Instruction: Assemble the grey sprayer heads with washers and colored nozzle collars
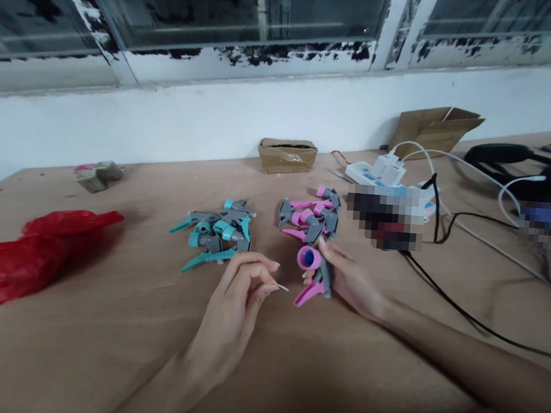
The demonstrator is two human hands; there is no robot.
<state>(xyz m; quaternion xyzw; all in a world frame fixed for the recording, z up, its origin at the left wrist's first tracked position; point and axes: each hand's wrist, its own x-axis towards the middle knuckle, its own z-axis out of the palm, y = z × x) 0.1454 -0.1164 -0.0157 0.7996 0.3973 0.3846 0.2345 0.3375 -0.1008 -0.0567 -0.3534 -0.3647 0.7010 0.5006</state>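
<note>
My right hand [349, 276] grips a pink and grey spray trigger head [315, 274], its open pink collar turned toward me and its lever pointing down-left. My left hand [242, 293] is pinched on a small thin white piece [282, 288] just left of that trigger head. Behind my right hand lies a pile of pink and grey trigger heads [310, 214]. A pile of teal and grey trigger heads [219, 231] lies behind my left hand.
A red plastic bag [34, 248] lies at the left of the wooden table [118, 321]. A small cardboard box [286, 154], a power strip with chargers [378, 173], black and white cables [449, 296] and a folded carton [434, 127] sit at the back right.
</note>
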